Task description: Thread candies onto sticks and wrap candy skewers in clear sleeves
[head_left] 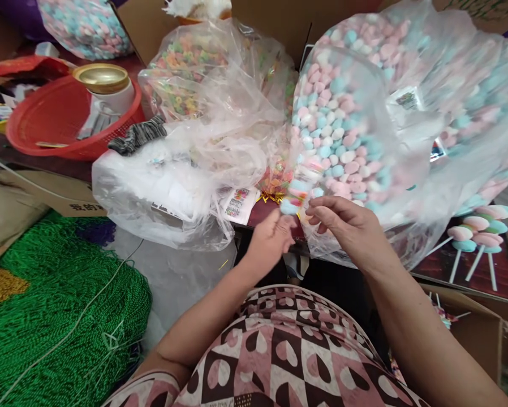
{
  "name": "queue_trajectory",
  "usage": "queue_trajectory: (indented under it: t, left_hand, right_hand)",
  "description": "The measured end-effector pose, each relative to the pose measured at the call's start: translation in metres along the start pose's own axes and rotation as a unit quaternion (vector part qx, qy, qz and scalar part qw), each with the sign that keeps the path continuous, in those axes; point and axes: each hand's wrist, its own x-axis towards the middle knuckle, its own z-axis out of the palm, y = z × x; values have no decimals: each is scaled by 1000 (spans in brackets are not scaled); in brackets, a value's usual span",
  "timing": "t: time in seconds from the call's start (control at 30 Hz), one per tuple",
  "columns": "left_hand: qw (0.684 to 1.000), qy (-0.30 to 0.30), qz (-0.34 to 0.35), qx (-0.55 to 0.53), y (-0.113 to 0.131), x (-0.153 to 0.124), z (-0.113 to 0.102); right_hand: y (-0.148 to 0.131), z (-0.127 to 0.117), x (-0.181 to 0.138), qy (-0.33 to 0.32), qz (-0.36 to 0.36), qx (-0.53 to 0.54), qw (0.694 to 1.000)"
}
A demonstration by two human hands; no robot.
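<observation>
My left hand (271,240) and my right hand (347,223) meet in front of me, fingers pinched together on a small packet of pastel candies (294,198) wrapped in clear film. Just behind it stands a big clear bag of pink, blue and white candies (343,130). A gold twist tie (271,197) lies on the table edge just left of the packet.
A clear bag of multicoloured ring candies (190,73) and crumpled plastic (160,186) lie to the left. A red basket (59,118) holds a gold-lidded jar (103,79). Green netting (54,305) is at lower left. Finished candy lollipops (478,232) lie at right beside a cardboard box (478,333).
</observation>
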Motion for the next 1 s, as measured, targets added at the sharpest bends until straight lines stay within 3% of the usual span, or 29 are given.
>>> queue_trajectory:
  t: [0.07, 0.2, 0.27, 0.4, 0.8, 1.0]
  left_hand:
    - [992, 50, -1, -116, 2, 3, -12]
    - [973, 113, 1, -203, 12, 7, -28]
    - [968, 122, -3, -217, 14, 6, -31]
    - [966, 118, -8, -229, 10, 6, -31]
    - [965, 134, -11, -227, 5, 8, -36]
    - [969, 114, -15, -221, 3, 8, -32]
  right_hand:
    - [1, 8, 14, -31, -37, -158, 986]
    - [3, 33, 33, -63, -65, -434, 896]
    - [4, 45, 38, -64, -61, -498, 863]
    - [7, 57, 44, -58, -29, -549, 833]
    - [3, 34, 55, -74, -34, -537, 840]
    - [7, 14, 47, -50, -46, -495, 866]
